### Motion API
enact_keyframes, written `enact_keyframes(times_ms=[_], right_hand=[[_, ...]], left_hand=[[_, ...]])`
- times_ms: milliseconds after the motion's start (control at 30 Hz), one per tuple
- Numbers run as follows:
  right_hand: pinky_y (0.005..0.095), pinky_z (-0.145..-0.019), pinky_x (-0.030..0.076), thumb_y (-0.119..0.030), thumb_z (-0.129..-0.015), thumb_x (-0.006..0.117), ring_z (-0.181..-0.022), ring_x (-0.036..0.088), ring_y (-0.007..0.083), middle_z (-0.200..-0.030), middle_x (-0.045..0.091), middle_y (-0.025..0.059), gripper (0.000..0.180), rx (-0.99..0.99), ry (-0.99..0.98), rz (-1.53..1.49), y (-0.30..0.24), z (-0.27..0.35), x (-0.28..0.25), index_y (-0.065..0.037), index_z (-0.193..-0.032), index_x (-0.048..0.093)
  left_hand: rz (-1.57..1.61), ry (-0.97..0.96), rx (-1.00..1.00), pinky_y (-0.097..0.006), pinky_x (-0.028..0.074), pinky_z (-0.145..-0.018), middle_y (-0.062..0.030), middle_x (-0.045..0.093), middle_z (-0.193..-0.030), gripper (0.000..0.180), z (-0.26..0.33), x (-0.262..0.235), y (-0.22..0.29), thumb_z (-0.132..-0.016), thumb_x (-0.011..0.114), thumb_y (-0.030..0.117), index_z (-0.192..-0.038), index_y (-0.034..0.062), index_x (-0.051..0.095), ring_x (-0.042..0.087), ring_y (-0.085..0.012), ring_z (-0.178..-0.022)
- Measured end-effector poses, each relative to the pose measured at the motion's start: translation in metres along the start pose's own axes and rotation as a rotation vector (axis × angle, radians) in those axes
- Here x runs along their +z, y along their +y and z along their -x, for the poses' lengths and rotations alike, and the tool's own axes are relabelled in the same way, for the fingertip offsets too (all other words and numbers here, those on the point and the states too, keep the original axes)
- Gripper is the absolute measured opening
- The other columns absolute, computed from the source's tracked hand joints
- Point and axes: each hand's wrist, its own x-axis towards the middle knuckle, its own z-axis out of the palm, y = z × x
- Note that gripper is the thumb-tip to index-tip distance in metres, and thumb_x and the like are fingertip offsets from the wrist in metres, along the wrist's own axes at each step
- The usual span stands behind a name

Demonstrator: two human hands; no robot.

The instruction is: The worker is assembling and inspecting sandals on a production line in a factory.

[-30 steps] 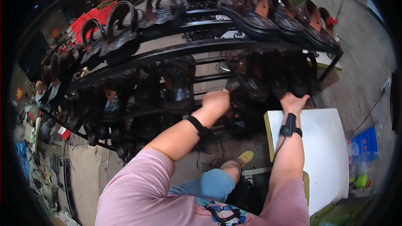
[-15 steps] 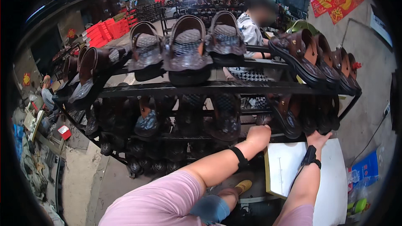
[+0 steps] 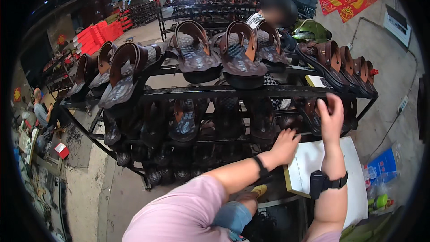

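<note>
My left hand (image 3: 285,146) is open, its fingers spread at the left edge of a white board (image 3: 354,166) on a pale stand. Higher and to the right, my right hand (image 3: 332,117) is raised before the lower tier of a black metal rack (image 3: 192,92). Its fingers are curved and apart, with nothing visible in them. Just behind it is a dark brown sandal (image 3: 310,115), partly covered by the hand. Brown woven-soled sandals (image 3: 242,58) with heel straps stand tilted along the top tier. More dark footwear (image 3: 183,118) fills the tiers below.
A person (image 3: 273,13) is behind the rack, and another person (image 3: 41,112) sits far left. Red boxes (image 3: 96,36) are stacked at the back left. On the right, a power strip (image 3: 403,104) hangs by the wall above a blue bag (image 3: 383,168).
My right hand has risen from the white board to the rack. My left hand has dropped slightly and its fingers have spread. The sandals in the middle and left appear further right.
</note>
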Motion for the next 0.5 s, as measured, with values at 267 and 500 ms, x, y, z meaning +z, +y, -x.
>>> enact_keyframes(times_ms=[267,500], right_hand=[[0.0363,-0.099,0.038,-0.041,-0.074,0.071,-0.117,0.051,0.0315,-0.122,0.054,0.021,0.064,-0.479,-0.364,0.138,-0.109,-0.092,0.095,0.003,-0.118,0.054],[0.0359,-0.1,0.04,-0.071,-0.064,0.063,-0.121,0.05,0.0305,-0.13,0.052,0.0174,0.09,-0.019,-0.839,0.705,-0.11,-0.136,0.179,-0.006,-0.126,0.054]], left_hand=[[-0.548,0.503,0.124,-0.042,0.044,-0.083,-0.0177,0.058,-0.098,0.029,0.132,-0.416,0.013,-0.078,0.064,0.022,-0.097,0.0001,0.06,0.054,-0.0329,-0.091],[-0.387,-0.223,-0.65,-0.041,0.044,-0.088,-0.0289,0.062,-0.097,0.073,0.069,-0.465,-0.087,-0.089,0.042,0.059,-0.098,-0.0109,0.061,0.057,-0.0418,-0.1]])
